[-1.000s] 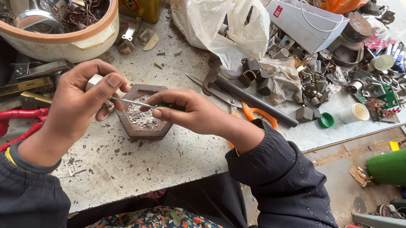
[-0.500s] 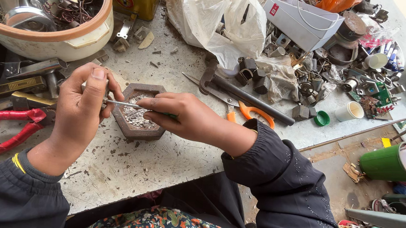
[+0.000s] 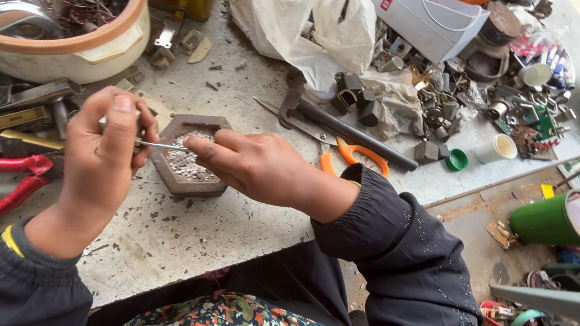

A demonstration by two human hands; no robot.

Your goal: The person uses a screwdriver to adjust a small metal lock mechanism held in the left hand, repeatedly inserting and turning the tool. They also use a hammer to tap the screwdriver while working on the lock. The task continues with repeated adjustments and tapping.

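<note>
left hand [image 3: 105, 161], right hand [image 3: 258, 167], pinching thin metal pin [image 3: 160, 145]

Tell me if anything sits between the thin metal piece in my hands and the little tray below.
Nothing visible does. The metal piece, held between left hand and right hand, is directly above the tray.

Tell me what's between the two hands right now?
In the head view, a thin metal pin spans the gap from the left hand to the right hand. Beneath it sits a hexagonal tray of small metal bits.
</note>
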